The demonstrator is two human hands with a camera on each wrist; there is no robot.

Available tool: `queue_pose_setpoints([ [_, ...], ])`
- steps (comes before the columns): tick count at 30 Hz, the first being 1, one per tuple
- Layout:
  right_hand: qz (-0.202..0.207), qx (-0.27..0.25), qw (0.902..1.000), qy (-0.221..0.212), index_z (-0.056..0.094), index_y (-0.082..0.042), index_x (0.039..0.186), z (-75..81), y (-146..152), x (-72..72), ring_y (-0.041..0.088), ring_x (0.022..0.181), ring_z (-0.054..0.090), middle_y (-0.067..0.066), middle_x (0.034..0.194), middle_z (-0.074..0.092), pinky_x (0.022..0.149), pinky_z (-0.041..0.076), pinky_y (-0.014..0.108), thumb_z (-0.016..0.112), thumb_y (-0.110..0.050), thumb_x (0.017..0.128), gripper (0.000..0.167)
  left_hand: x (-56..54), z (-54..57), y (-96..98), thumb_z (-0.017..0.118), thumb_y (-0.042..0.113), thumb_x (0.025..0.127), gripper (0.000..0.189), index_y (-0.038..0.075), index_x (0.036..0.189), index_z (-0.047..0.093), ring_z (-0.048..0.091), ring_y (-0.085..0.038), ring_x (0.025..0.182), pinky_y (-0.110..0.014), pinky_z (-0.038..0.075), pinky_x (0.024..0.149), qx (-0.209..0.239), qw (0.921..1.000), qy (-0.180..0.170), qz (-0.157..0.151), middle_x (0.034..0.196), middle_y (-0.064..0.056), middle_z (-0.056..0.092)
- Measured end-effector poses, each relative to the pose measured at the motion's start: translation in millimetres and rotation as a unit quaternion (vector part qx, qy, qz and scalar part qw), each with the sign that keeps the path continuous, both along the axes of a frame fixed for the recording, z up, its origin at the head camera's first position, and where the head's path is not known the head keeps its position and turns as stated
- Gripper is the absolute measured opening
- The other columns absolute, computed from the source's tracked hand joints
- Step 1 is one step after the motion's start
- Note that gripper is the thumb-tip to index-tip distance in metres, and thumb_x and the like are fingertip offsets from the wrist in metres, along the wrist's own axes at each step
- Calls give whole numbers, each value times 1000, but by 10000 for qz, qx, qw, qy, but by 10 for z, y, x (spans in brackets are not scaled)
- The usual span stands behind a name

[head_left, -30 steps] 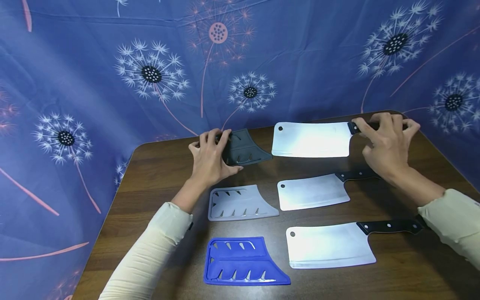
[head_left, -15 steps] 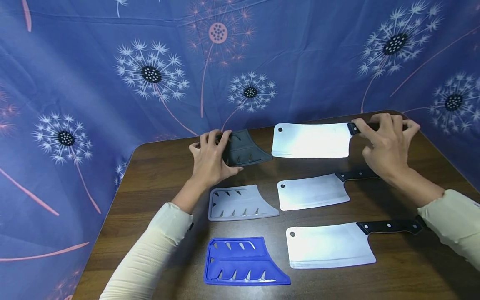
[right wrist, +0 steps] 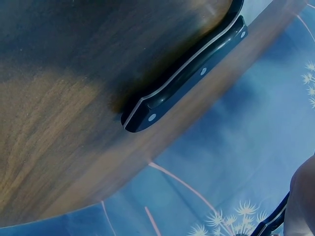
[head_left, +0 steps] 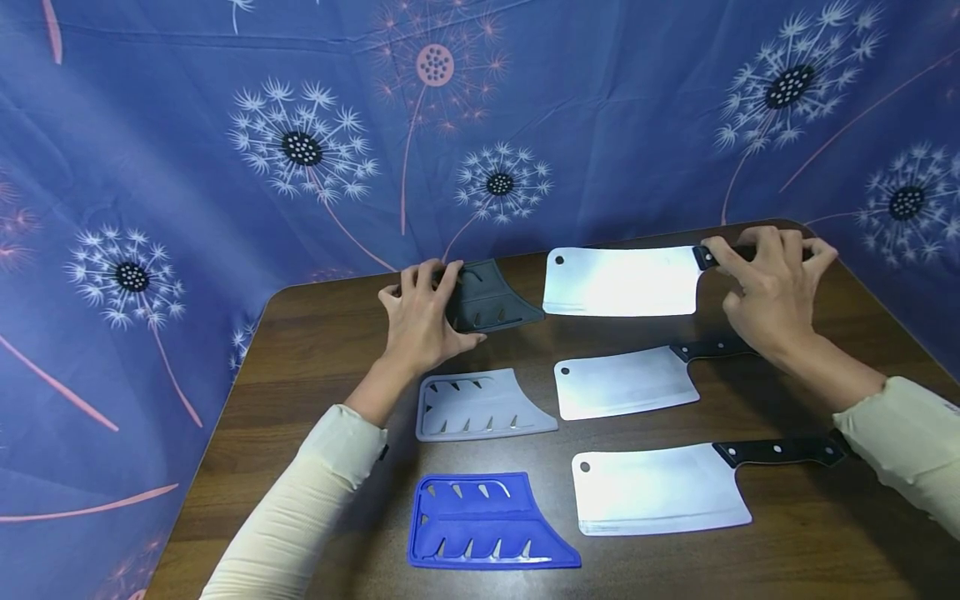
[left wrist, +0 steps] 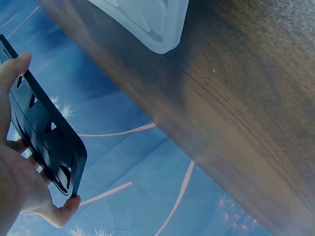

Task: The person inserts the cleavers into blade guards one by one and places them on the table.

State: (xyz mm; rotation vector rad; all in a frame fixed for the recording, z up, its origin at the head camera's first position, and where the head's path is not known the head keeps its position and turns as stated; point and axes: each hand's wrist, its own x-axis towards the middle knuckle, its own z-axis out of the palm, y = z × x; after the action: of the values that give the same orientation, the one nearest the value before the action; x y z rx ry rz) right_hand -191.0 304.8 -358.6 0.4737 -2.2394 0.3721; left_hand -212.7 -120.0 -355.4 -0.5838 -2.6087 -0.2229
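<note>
My left hand (head_left: 420, 321) grips a dark grey blade guard (head_left: 487, 296) by its closed left end, fingers at the far edge and thumb at the near one. To the right, my right hand (head_left: 780, 287) holds the black handle of a large cleaver (head_left: 622, 282), whose blade points left toward that guard, close to its tip but outside it. The left wrist view shows the slotted guard (left wrist: 47, 130) between thumb and fingers. Nearer lie a light grey guard (head_left: 476, 406) beside a smaller cleaver (head_left: 626, 385), and a blue guard (head_left: 487, 521) beside another cleaver (head_left: 660, 492).
A brown wooden table (head_left: 285, 383) bears everything. Behind it hangs a blue cloth (head_left: 615, 108) with a dandelion print, close to the table's far edge. In the right wrist view, one cleaver's handle (right wrist: 189, 79) lies on the wood near that edge.
Almost nothing moves. The held cleaver's blade has shifted very slightly toward the near side; both hands keep their grips.
</note>
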Motion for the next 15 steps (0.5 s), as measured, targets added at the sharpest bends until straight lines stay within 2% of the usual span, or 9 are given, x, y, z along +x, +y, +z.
queue_pose_setpoints([
  [15, -122, 117, 9997, -150, 56, -17, 125, -10, -12, 23, 52, 101, 36, 34, 112, 43, 98, 4, 68, 50, 21, 64, 73, -1, -15, 2, 85, 62, 52, 109, 19, 142, 41, 37, -35, 118, -63, 28, 80, 35, 10000, 40, -14, 136, -12, 42],
])
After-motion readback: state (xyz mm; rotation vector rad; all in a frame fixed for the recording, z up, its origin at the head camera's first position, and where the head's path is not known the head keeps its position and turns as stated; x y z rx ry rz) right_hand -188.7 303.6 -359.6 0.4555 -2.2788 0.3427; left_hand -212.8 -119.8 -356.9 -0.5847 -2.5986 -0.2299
